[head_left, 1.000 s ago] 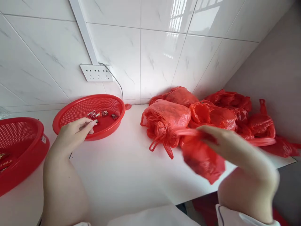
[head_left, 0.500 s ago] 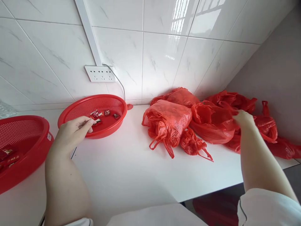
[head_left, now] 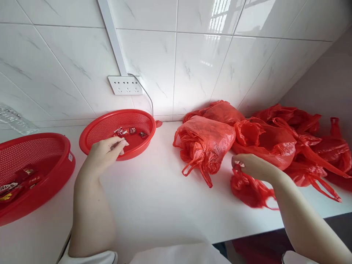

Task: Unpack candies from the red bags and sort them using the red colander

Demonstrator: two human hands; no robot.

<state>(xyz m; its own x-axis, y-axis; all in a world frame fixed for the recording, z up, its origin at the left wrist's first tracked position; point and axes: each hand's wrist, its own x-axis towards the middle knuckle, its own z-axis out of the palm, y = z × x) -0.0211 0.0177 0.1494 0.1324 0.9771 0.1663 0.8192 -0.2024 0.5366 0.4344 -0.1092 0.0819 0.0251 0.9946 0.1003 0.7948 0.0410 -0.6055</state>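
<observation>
My left hand (head_left: 108,149) hovers at the near rim of a red perforated plastic basket (head_left: 137,151), thumb and fingers pinched together. Whatever they may hold is hidden. Several small wrapped snacks (head_left: 132,130) lie in that basket. On the right side, my right hand (head_left: 249,165) is closed on the top of a small crumpled red plastic bag (head_left: 247,189), whose loop handle trails to the right. Left of this hand sits a bulky red plastic bag (head_left: 207,141) with its handles toward me. Just behind the hand is a red bag with a gaping mouth (head_left: 275,146).
A second red basket (head_left: 59,165) with wrapped snacks stands at the left edge, a clear plastic bottle (head_left: 16,119) behind it. More red bags (head_left: 291,115) crowd the right end of the white table (head_left: 165,205). A power strip (head_left: 125,85) is fixed to the tiled wall.
My right hand has left the gaping bag, come left and nearer, and taken hold of the small bag, which has shifted toward me. My left hand stays by the basket, still pinched.
</observation>
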